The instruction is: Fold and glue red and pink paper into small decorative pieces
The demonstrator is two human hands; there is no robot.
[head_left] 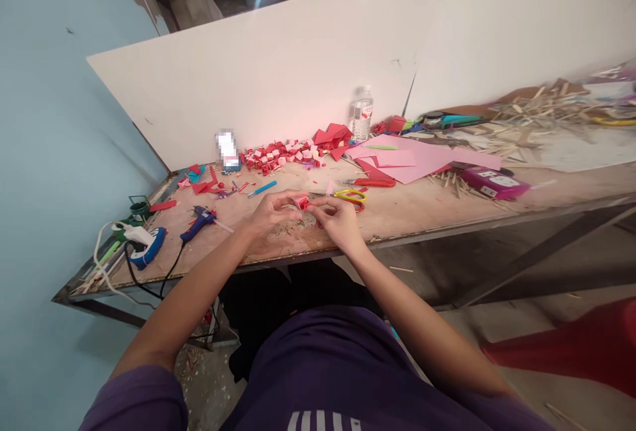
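Note:
Above the front edge of the workbench, my left hand (272, 211) grips a small folded red and pink paper piece (302, 204) between thumb and fingers. My right hand (338, 219) pinches the same piece from its right side. Just behind my right hand lie yellow-handled scissors (352, 195), partly covered by it. A red box cutter (372, 183) rests a little farther back. To the left of my left hand are a blue pen-like stick (262, 189) and a blue glue gun (199, 224). A heap of small folded red and pink paper pieces (283, 154) sits at the back.
A phone (228, 149) leans near the white panel (298, 73). Behind stands a plastic bottle (362, 113). Pink paper sheets (422, 153), a purple packet (494, 183) and thin wooden sticks (541, 106) spread rightward. A blue-and-white power strip (149, 249) with cords lies left.

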